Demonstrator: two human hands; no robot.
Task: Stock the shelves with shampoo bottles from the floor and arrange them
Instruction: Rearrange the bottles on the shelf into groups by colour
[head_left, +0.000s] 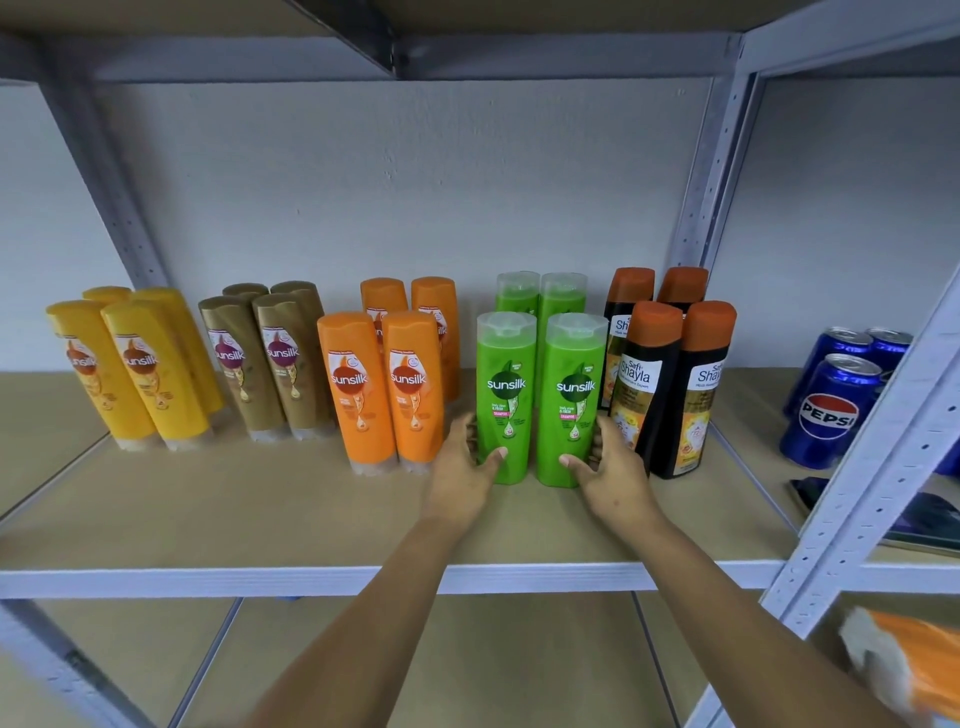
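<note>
My left hand (464, 470) grips the front-left green Sunsilk shampoo bottle (505, 397), thumb across its face; my right hand (610, 470) grips the front-right green Sunsilk bottle (571, 400) likewise. Both stand upright, side by side, mid-shelf (260, 519), between orange Sunsilk bottles (384, 387) and black Safi Shayla bottles (670, 389).

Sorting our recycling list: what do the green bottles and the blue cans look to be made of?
Green bottles: likely glossy plastic, judging by the soft sheen and clear, see-through flip caps. Blue cans: probably aluminium, with silvery metal tops and mirror-like printed sides.
</note>
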